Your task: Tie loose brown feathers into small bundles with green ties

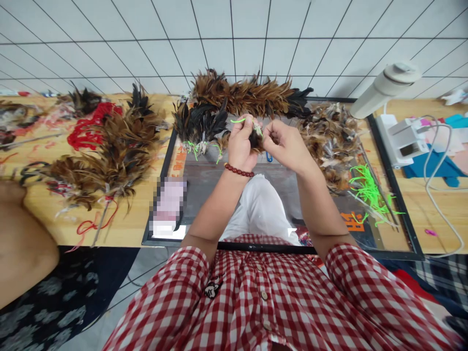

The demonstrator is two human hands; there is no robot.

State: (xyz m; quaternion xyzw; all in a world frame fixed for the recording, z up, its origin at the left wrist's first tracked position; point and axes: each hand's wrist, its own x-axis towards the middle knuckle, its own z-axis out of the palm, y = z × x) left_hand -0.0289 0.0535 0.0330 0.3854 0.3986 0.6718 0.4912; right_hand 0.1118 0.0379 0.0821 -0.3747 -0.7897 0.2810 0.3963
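Note:
My left hand point(241, 144), with a dark red bead bracelet at its wrist, is closed around a small bunch of feathers point(257, 141). Pale quill ends and bright green yarn show at the top of the bunch, and a piece of green yarn point(238, 120) sticks out by the thumb. Close on the right, my right hand point(287, 145) has its fingertips pinched together beside the bunch; what they hold is too small to name. Black feather bunches point(201, 124) tied with green yarn lie left of my hands. A blue object point(269, 157) shows just below them.
Brown feathers point(241, 97) lie along the back of the black-framed board point(161, 195), with loose ones point(332, 136) at right. Nearby are green yarn pieces point(365, 187), a white bottle point(387, 87), a charger with cable point(404, 141) and a phone point(170, 202). Another person's arm point(25, 239) is at left.

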